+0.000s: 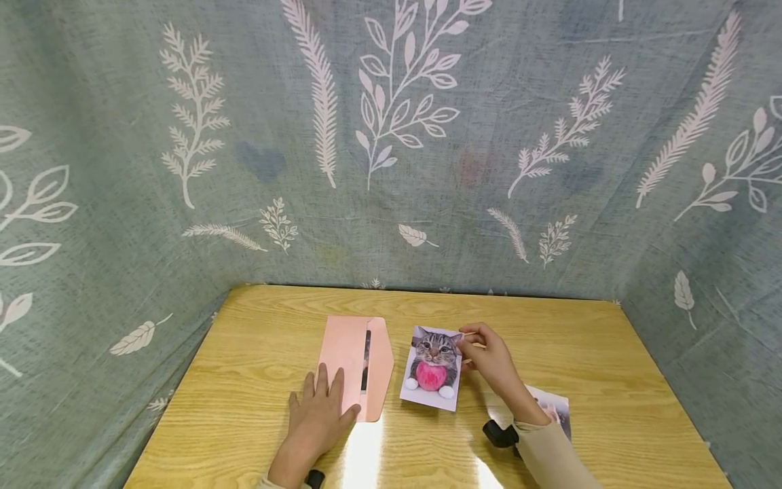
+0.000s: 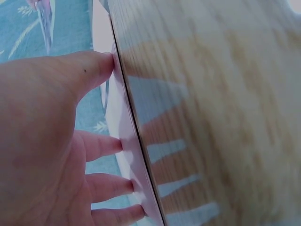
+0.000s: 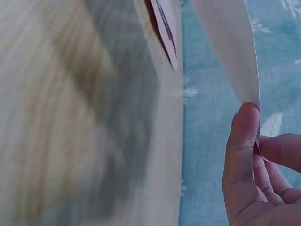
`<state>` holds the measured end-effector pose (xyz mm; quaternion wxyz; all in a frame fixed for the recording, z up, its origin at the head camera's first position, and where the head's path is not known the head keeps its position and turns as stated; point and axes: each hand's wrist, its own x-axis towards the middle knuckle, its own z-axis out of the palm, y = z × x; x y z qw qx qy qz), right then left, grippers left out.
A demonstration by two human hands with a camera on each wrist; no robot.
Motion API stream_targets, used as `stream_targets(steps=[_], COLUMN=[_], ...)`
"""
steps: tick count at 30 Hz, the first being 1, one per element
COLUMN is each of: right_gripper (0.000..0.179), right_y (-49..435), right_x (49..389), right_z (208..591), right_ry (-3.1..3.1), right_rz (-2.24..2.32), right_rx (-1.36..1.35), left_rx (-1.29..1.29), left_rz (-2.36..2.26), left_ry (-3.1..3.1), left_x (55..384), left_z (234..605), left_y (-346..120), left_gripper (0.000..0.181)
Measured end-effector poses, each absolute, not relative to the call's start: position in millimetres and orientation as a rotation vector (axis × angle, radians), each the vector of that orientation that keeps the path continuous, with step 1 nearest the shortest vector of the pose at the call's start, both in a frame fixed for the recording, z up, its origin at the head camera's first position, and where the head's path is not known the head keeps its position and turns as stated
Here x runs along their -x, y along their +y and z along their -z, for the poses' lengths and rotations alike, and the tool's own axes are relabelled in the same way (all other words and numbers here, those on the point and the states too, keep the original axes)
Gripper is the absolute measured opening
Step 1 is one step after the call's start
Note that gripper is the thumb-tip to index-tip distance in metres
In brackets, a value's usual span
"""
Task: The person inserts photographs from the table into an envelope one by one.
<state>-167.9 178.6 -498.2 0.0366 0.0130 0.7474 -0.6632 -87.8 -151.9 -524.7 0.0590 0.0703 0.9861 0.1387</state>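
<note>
A pink envelope (image 1: 342, 346) lies on the table with its flap folded out to the right; the dark edge of a picture shows in its opening. My left hand (image 1: 319, 411) rests on the envelope's lower part, fingers spread and straight, as the left wrist view also shows. With thumb and fingers, my right hand (image 1: 491, 360) pinches the right edge of a photo card (image 1: 432, 370) that shows a tabby cat and a pink ball. The card's white back (image 3: 233, 52) is seen in the right wrist view, raised off the table.
Partly under my right forearm lies a second photo card (image 1: 554, 407). The wooden table (image 1: 244, 380) carries everything, and a grey-green cloth with white leaf prints (image 1: 391, 224) hangs around its back and sides.
</note>
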Motion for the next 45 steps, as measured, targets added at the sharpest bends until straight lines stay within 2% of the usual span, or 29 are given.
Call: stream_targets(steps=[22,26,33,45], right_gripper=[0.027,0.028,0.026,0.025], right_y=[129.7,122.9,111.5,96.6], right_x=[213.4,212.2,222.9,222.8], right_z=[509.3,502.7,523.0,528.6], right_ry=[2.332,2.33,2.381,2.376], right_rz=[2.033,2.013,1.926,1.856], right_rx=[-0.027,-0.007,-0.004,0.006], left_rx=[-0.164,-0.162,-0.151,-0.135], left_rz=[-0.413,-0.421,-0.432,-0.417], left_ry=[2.964,2.966,2.962,2.959], left_x=[90.5,89.9,89.8,90.5], left_z=[528.1,527.5,524.8,527.4], left_y=[-150.8,-151.4,-150.9,-150.7], left_gripper=[0.076,0.076,0.076,0.076])
